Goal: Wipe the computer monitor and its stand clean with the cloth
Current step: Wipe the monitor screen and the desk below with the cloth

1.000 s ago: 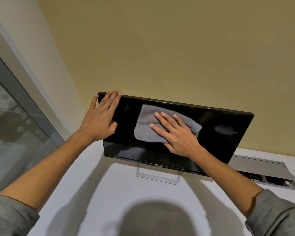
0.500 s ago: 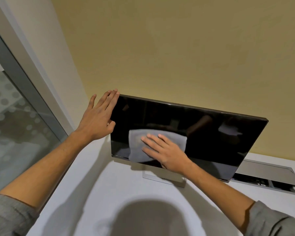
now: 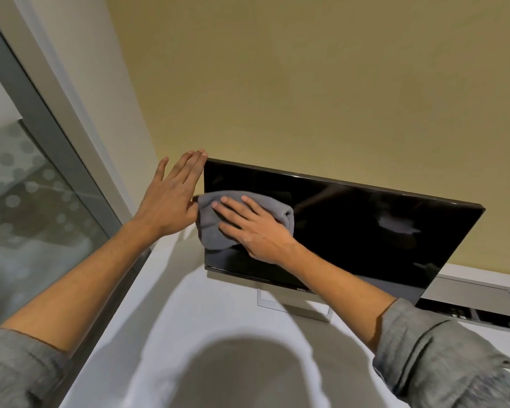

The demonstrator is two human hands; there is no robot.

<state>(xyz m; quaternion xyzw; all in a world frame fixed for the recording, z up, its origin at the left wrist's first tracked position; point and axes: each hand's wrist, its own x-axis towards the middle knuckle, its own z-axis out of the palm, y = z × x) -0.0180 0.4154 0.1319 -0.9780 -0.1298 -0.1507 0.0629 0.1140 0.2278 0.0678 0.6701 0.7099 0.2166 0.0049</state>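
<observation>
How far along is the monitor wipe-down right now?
Done: cannot be judged; the dark screen shows no clear wiped area. In hand: the right hand presses the grey cloth flat on the monitor near its left edge, while the left hand steadies that edge. Left: the right part of the screen and the stand below, which the cloth is not touching.

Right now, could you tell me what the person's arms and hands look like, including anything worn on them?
Both forearms are bare, with grey fabric sleeves rolled or pushed up near the elbows: the left sleeve and the right sleeve, whose cuff shows folds. The left hand and right hand are bare; no gloves, rings or watch are visible.
</observation>
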